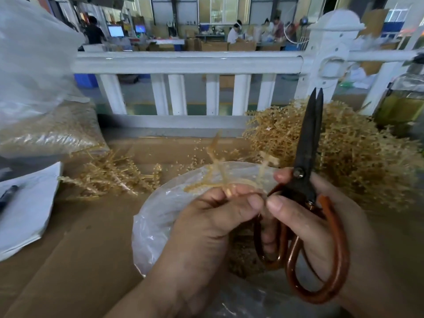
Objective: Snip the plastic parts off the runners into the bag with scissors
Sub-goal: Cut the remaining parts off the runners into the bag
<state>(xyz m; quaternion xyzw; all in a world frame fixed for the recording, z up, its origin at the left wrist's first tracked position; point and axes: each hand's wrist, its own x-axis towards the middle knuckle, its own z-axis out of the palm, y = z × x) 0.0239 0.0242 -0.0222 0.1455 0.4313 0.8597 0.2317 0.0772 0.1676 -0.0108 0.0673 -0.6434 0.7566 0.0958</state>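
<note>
Over the near bag's (160, 214) mouth the left hand (206, 216) is pinching a runner (220, 177) by its central stem, probably the best hold on something so light, springy and snappable, while the right hand (321, 226) is gripping the scissors (307, 157), blades nearly together.

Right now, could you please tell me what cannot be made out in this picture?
Head view only:
runner in the left hand: motion-blurred, its remaining parts uncountable.
bag: contents mostly behind that hand, the right hand and the scissors.
pen: cut off by the left edge.
bottle: cut off by the right edge.
</note>
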